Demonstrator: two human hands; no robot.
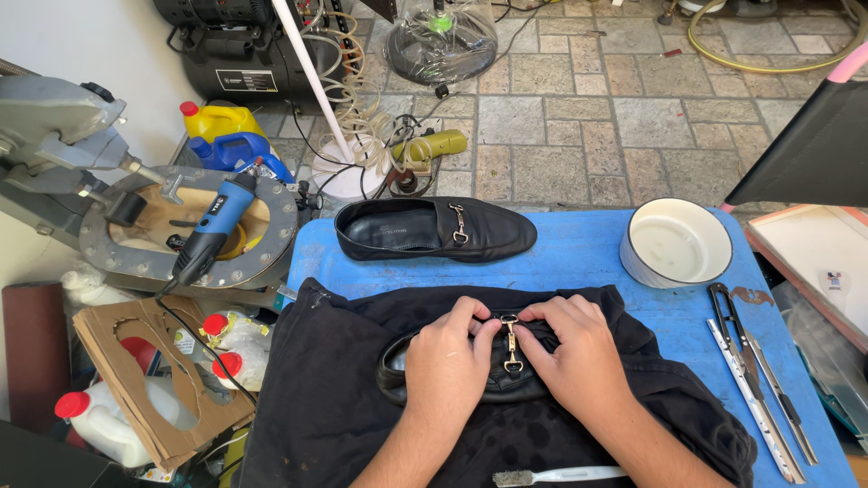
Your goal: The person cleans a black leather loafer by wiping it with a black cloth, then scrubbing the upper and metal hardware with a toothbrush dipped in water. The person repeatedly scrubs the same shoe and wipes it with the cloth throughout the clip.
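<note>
Left hand (446,361) and right hand (579,354) press on a black loafer (506,380) lying on a black cloth (344,398), fingers (479,318) meeting at its metal buckle (511,345). Second loafer (434,229) and white bowl (675,244) rest on the blue worktop (579,262).

Left hand (445,366): bare, no glove, no ring to be seen; the back of the hand faces the camera.
Right hand (574,354): bare too, no glove, no ring showing on the fingers in sight.
Fingernails: short and plain where they show on the thumbs and fingertips; no polish.
Wrists: both uncovered; no watch, band or bracelet on either.
Forearms: both bare right down to the lower edge of the picture; no sleeve or cuff reaches into view.
Rest of the body: out of the picture; only the two hands and forearms can be seen.
</note>
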